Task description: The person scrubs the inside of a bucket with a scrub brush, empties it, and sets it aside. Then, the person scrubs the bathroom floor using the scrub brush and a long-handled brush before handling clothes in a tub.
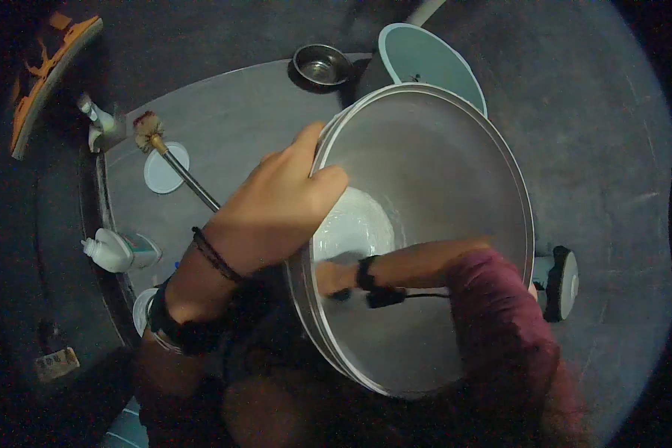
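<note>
A big light-coloured drum point(455, 172) is tipped with its open mouth facing me. My left hand point(299, 187) is closed around its rim at the upper left, thumb over the edge. Inside it, my right hand point(334, 280) reaches toward the lower left; the hand looks closed, but its fingers are blurred and I cannot make out what is in them. A whitish wet-looking round patch point(355, 224) shows on the drum's inside above that hand. Just right of the hand is a small black item point(387, 299) with a thin dark line running from it.
A pale green bucket point(433, 60) stands behind the drum, beside a steel bowl point(322, 66). On the left are a long-handled brush point(190, 179), a white lid point(164, 178), a spray bottle point(101, 123) and a white jug point(119, 250). A lidded container point(556, 284) sits at right.
</note>
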`<state>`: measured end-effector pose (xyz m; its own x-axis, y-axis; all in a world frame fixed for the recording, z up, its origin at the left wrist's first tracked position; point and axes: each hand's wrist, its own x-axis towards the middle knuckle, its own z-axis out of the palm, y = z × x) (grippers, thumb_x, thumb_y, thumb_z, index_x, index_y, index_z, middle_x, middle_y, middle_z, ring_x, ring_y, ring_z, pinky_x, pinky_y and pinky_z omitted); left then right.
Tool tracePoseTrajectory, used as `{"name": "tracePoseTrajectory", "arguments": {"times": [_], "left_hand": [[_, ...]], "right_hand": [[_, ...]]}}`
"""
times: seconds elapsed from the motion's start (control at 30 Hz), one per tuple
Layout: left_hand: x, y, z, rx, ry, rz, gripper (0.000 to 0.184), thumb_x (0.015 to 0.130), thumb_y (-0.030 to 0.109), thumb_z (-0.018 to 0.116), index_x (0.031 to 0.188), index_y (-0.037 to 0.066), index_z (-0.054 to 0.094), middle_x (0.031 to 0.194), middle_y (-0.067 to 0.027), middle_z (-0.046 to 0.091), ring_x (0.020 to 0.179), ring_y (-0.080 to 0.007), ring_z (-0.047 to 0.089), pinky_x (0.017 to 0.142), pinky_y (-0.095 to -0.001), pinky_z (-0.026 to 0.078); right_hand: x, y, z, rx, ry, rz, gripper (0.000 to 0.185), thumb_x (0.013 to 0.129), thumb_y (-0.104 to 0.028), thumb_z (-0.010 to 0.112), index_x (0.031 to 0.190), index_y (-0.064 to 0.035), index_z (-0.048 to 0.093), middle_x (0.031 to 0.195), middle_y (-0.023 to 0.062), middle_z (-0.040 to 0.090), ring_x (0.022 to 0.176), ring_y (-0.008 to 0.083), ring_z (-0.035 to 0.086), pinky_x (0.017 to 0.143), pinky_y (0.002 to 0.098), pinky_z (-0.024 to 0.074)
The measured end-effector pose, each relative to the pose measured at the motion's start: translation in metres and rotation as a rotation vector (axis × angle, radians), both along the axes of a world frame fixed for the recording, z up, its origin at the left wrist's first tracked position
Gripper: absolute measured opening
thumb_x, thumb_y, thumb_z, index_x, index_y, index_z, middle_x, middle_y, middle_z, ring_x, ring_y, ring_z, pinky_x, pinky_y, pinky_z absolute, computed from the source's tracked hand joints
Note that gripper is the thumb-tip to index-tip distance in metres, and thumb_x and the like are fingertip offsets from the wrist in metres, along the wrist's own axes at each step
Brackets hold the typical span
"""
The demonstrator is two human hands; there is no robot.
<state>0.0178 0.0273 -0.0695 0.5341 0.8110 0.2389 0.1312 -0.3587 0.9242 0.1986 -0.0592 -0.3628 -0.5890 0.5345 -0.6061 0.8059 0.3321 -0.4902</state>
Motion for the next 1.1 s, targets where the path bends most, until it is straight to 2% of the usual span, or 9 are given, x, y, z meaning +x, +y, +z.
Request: {"name": "tracePoseTrajectory", "arguments": {"times": [0.13, 0.3, 0.33, 0.4, 0.5, 0.63, 0.83, 0.93, 1.1], "left_hand": [[-0.009, 0.003, -0.005, 0.608, 0.184, -0.084, 0.025, 0.077, 0.014, 0.040, 0.094, -0.004, 0.044, 0.087, -0.0288, 0.052, 0.085, -0.0443, 0.049, 0.073, -0.0460, 0.038], [0.000, 0.001, 0.001, 0.046, 0.106, -0.001, 0.031, 0.077, 0.019, 0.041, 0.097, -0.004, 0.045, 0.089, -0.0291, 0.053, 0.087, -0.0435, 0.050, 0.076, -0.0437, 0.038], [0.002, 0.000, 0.002, -0.065, 0.078, 0.031, 0.032, 0.077, 0.020, 0.041, 0.098, -0.004, 0.045, 0.089, -0.0293, 0.053, 0.087, -0.0435, 0.050, 0.076, -0.0433, 0.038], [0.004, -0.002, 0.008, -0.199, -0.012, 0.059, 0.036, 0.076, 0.023, 0.040, 0.100, -0.005, 0.045, 0.089, -0.0298, 0.053, 0.089, -0.0436, 0.050, 0.077, -0.0427, 0.038], [0.003, -0.001, 0.005, -0.179, 0.044, 0.058, 0.037, 0.076, 0.023, 0.040, 0.100, -0.005, 0.045, 0.087, -0.0293, 0.054, 0.088, -0.0438, 0.050, 0.077, -0.0428, 0.038], [0.001, -0.001, 0.009, -0.158, 0.032, 0.047, 0.037, 0.076, 0.024, 0.039, 0.099, -0.005, 0.045, 0.087, -0.0299, 0.053, 0.088, -0.0444, 0.050, 0.077, -0.0432, 0.038], [-0.013, -0.006, 0.008, -0.163, 0.078, 0.049, 0.036, 0.076, 0.023, 0.039, 0.098, -0.005, 0.044, 0.090, -0.0309, 0.052, 0.087, -0.0443, 0.050, 0.076, -0.0432, 0.038], [-0.018, -0.005, -0.003, -0.081, 0.081, -0.023, 0.036, 0.075, 0.021, 0.039, 0.099, -0.005, 0.044, 0.093, -0.0296, 0.052, 0.090, -0.0427, 0.049, 0.078, -0.0418, 0.038], [-0.010, -0.005, 0.002, -0.115, -0.066, -0.027, 0.042, 0.075, 0.019, 0.038, 0.110, -0.005, 0.042, 0.099, -0.0265, 0.052, 0.096, -0.0365, 0.050, 0.084, -0.0365, 0.036]], "right_hand": [[-0.022, 0.096, -0.031, 0.200, 0.001, -0.197, 0.033, 0.061, -0.027, 0.060, 0.070, 0.0052, 0.059, 0.068, 0.0236, 0.058, 0.060, 0.0324, 0.059, 0.054, 0.0392, 0.0464], [0.087, 0.087, 0.070, 0.504, -0.399, 0.285, 0.019, 0.072, -0.019, 0.054, 0.081, -0.0038, 0.060, 0.078, 0.0173, 0.060, 0.074, 0.0312, 0.060, 0.065, 0.0399, 0.0482], [0.076, 0.075, 0.111, 0.261, -0.575, 0.189, 0.020, 0.066, -0.029, 0.062, 0.066, -0.0082, 0.062, 0.070, 0.0137, 0.060, 0.069, 0.0244, 0.059, 0.057, 0.0347, 0.0470], [0.090, 0.051, 0.123, -0.450, -0.551, -0.165, 0.026, 0.060, -0.025, 0.067, 0.081, -0.0103, 0.065, 0.080, 0.0087, 0.063, 0.070, 0.0203, 0.060, 0.053, 0.0328, 0.0472], [0.072, 0.002, 0.136, -1.226, -0.199, -0.333, 0.023, 0.076, -0.021, 0.057, 0.097, -0.0119, 0.059, 0.081, 0.0006, 0.059, 0.066, 0.0108, 0.055, 0.053, 0.0263, 0.0458], [0.040, -0.013, 0.100, -0.951, -0.148, -0.388, 0.037, 0.079, -0.029, 0.054, 0.107, -0.0050, 0.053, 0.097, 0.0074, 0.059, 0.073, 0.0148, 0.060, 0.056, 0.0308, 0.0494], [-0.008, 0.018, 0.104, -0.652, 0.401, -0.293, 0.044, 0.059, -0.009, 0.060, 0.101, -0.0018, 0.050, 0.078, 0.0094, 0.058, 0.068, 0.0165, 0.056, 0.054, 0.0306, 0.0462], [-0.013, 0.034, 0.143, -0.647, 0.298, -0.590, 0.033, 0.063, -0.011, 0.055, 0.094, -0.0006, 0.051, 0.071, 0.0120, 0.057, 0.059, 0.0203, 0.055, 0.050, 0.0326, 0.0452], [0.009, 0.081, 0.225, -0.208, 0.903, -1.382, 0.017, 0.070, -0.010, 0.047, 0.074, 0.0051, 0.055, 0.070, 0.0148, 0.055, 0.057, 0.0232, 0.055, 0.054, 0.0357, 0.0466]]}}
